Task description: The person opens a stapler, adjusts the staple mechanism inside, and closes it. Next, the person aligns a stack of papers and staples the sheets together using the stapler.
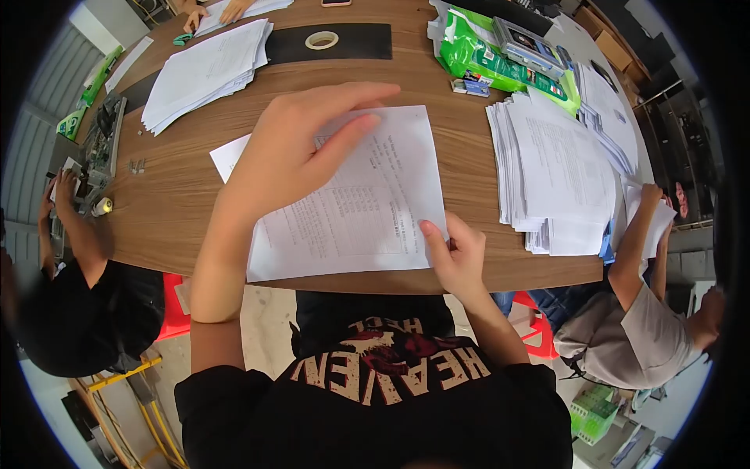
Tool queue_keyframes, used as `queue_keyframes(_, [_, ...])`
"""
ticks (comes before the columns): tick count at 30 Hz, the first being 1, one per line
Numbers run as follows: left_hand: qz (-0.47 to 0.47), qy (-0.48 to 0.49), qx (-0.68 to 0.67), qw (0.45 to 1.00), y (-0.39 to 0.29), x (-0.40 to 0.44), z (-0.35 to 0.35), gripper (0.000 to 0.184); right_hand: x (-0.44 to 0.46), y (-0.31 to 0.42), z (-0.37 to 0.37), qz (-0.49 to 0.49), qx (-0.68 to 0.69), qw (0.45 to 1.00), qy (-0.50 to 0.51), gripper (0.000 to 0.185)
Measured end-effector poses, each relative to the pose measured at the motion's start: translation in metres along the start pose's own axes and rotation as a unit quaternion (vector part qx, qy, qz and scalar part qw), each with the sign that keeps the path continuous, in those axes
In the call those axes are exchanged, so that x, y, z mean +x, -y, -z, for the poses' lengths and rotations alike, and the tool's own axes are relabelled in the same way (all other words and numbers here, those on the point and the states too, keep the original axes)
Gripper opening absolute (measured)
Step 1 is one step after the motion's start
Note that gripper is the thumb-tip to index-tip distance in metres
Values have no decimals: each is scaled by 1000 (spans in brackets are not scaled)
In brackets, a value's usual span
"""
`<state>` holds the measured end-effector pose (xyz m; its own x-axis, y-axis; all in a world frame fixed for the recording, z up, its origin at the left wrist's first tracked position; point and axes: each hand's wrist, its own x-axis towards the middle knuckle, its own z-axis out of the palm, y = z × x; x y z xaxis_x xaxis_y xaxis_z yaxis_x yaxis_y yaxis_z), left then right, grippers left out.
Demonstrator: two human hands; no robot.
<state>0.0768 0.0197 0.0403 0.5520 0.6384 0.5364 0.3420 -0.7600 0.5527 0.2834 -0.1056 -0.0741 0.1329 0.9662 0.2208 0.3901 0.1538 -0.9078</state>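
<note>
A printed sheet of paper (367, 195) lies before me near the table's front edge, with a white corner of another sheet (228, 159) showing at its left. My right hand (459, 254) grips the printed sheet's lower right edge, thumb on top. Above the sheet's upper left part hovers my left hand (301, 144), fingers stretched out and thumb apart, holding nothing that I can see. It hides part of the print, and I cannot tell whether it touches the paper.
Paper stacks stand at the right (555, 172) and upper left (207, 74). A tape roll (321, 40) rests on a black strip. A green packet (500, 62) is at the back right. People sit left and right; another person's hands (215, 14) show at the far side.
</note>
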Motion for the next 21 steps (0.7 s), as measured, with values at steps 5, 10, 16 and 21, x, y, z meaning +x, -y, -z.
queue_keyframes(5, [34, 45, -38, 998, -2, 0, -5, 16, -4, -3, 1, 11, 10, 1000, -3, 18])
queue_keyframes(10, [36, -31, -9, 999, 17, -16, -6, 12, 14, -21, 12, 155, 70, 984, 44, 29])
queue_keyframes(16, [58, -67, 19, 996, 46, -35, 8, 12, 65, -23, 36, 159, -176, 961, 143, 57])
queue_keyframes(21, [50, -56, 26, 997, 48, -37, 7, 12, 64, -29, 21, 191, -255, 916, 245, 71])
